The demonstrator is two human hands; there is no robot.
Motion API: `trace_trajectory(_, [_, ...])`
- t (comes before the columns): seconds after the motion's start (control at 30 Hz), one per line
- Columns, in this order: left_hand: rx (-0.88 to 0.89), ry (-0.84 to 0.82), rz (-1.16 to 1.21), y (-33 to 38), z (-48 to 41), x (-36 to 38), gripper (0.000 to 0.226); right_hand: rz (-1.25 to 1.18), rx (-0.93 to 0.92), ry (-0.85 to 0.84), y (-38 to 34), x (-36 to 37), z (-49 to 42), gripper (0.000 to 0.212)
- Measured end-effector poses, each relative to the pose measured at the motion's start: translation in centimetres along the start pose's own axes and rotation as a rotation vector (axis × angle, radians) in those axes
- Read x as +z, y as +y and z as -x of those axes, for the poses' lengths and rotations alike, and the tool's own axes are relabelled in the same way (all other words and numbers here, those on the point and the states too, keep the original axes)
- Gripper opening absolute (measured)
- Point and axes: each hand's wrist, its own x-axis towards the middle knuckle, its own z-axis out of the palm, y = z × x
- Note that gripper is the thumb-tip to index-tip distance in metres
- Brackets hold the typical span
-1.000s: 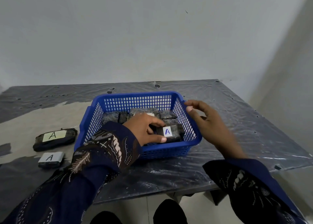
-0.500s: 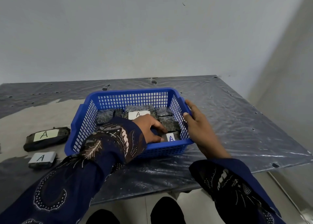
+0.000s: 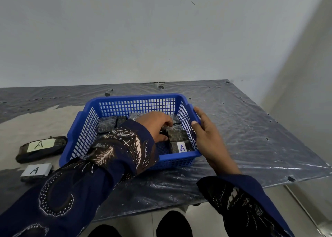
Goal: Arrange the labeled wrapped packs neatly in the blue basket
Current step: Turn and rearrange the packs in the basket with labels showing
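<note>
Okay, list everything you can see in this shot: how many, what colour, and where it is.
basket: one, blue, mid-table
packs in basket: at least five, dark wrap, along the back and right side; front right pack shows a white A label
packs on table: two, dark, A labels, left of the basket; farther label yellowish, nearer pack label white
plastic sheet: one, clear, over the table
wall: one, grey-white, behind the table
floor: pale, below the near table edge
left hand: inside the basket, fingers curled down onto the packs; grip unclear
right hand: fingers straight, against the basket's right rim
sleeves: two, dark blue, patterned
feet: two, dark, bottom edge
</note>
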Motion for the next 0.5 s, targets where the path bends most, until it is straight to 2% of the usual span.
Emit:
trace_trajectory(0.1, [0.061, -0.102, -0.205, -0.1, -1.1, 0.2, 0.067, 0.0, -0.003, -0.014, -0.2, -0.1, 0.1, 0.047])
trace_trajectory(0.2, [0.065, -0.142, -0.354, 0.4, -1.6, 0.6, 0.06, -0.006, -0.006, -0.017, 0.0, -0.1, 0.0, 0.047])
trace_trajectory(0.37, [0.069, -0.129, -0.352, -0.1, -1.9, 1.2, 0.05, -0.033, 0.005, -0.027, 0.0, -0.2, -0.1, 0.046])
trace_trajectory(0.5, [0.092, -0.05, -0.234, -0.3, -1.6, 0.9, 0.052, -0.067, 0.024, -0.029, -0.3, -0.1, 0.2, 0.045])
